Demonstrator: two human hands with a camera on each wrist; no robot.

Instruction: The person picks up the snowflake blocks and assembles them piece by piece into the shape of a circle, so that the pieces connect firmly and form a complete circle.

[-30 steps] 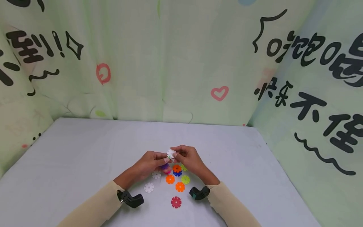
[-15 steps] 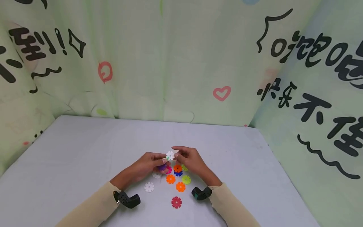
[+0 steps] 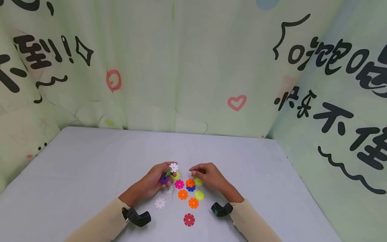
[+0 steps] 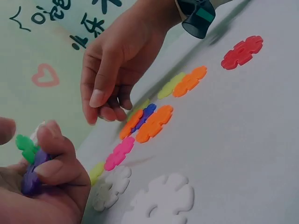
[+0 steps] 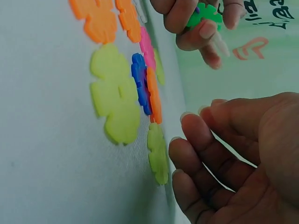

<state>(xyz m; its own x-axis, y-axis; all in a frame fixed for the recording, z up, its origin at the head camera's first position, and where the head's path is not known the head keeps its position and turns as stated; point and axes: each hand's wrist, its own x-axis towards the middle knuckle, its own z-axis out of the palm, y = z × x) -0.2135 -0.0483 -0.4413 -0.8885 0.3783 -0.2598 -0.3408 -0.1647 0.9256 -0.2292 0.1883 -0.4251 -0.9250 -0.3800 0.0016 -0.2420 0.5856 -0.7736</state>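
Joined notched plastic discs, a purple one, a green one and a white one, are gripped in my left hand. Its fingers curl round the purple disc, with the white one sticking out at the top. My right hand hovers just above the table to the right, fingers loosely bent and nothing between them. Closest below it lies a yellow-green disc, beside an orange disc that overlaps a blue disc. Left of these is a pink disc.
More discs lie flat on the white table: orange ones, a yellow-green one, a red one nearest the front, and white ones by the left wrist. A printed curtain stands behind the table.
The hands have moved apart. My right hand has let go of the white disc and drawn right; my left hand has shifted left with the joined discs, uncovering a yellow-green disc.
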